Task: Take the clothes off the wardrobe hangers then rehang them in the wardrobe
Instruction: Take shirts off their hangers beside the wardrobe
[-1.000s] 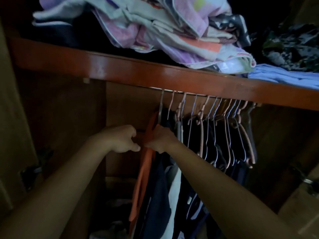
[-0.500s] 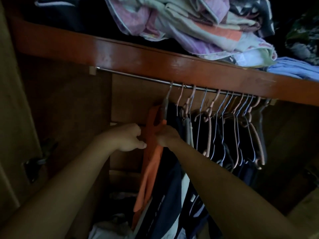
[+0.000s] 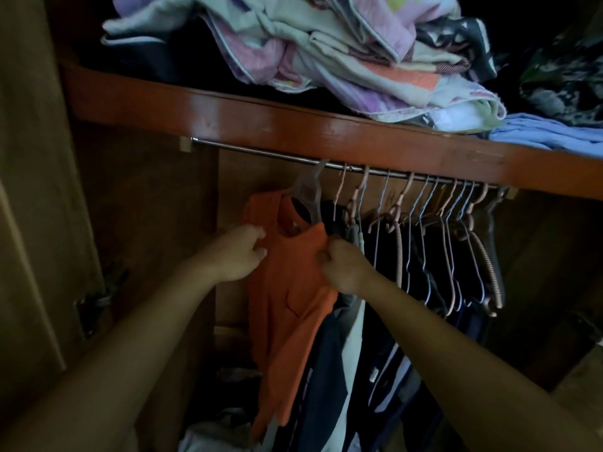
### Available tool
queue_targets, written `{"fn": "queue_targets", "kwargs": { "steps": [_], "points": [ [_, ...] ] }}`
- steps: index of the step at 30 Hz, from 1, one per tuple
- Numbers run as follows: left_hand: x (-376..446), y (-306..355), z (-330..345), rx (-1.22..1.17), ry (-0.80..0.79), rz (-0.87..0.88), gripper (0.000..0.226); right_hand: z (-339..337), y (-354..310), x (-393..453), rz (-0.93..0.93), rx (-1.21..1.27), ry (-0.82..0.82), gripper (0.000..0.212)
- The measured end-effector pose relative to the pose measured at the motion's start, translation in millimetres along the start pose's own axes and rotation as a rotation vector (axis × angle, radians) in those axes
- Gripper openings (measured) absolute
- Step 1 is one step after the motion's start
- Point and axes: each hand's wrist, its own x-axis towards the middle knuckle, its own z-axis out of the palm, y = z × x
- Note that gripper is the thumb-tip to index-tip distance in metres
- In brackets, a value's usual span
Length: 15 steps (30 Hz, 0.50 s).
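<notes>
Gripping the orange garment (image 3: 293, 278) at both shoulders, the two hands work it on its pale hanger (image 3: 308, 197). The left hand (image 3: 236, 256) has its fingers curled round the left shoulder edge; the right hand (image 3: 346, 269) pinches the right shoulder just beside the neckline. Holding both sides at once keeps the fabric spread and level, so neither shoulder slips off the hanger arm unevenly.

The hanger's hook sits on the metal rail (image 3: 261, 154) at the left end of the row. This position gives free space to the left, toward the wardrobe wall, so the garment can be turned face-on without crowding.

To the right, dark garments (image 3: 408, 321) hang closely packed, and several bare wire hangers (image 3: 456, 243) hang further along, which suggests clothes have yet to go back on them. Whether the orange garment is being settled on or pulled off cannot be told.

Above the rail, the wooden shelf (image 3: 293, 125) carries a loose pile of folded textiles (image 3: 326, 53), apart from the hanging work.
</notes>
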Motion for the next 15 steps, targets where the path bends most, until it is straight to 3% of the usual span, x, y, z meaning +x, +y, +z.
{"fn": "queue_targets", "kwargs": {
  "steps": [4,9,15],
  "points": [
    [-7,-12,6,-0.079,0.117,0.089,0.064,-8,17,-36,-0.036,-0.025,-0.054,0.020],
    [-15,-20,18,0.047,0.155,0.094,0.078,-26,32,-84,-0.066,-0.075,-0.109,0.027],
    [-39,11,29,0.000,0.112,0.226,0.059,-45,59,-148,-0.056,-0.302,-0.098,0.033]
  ]
}}
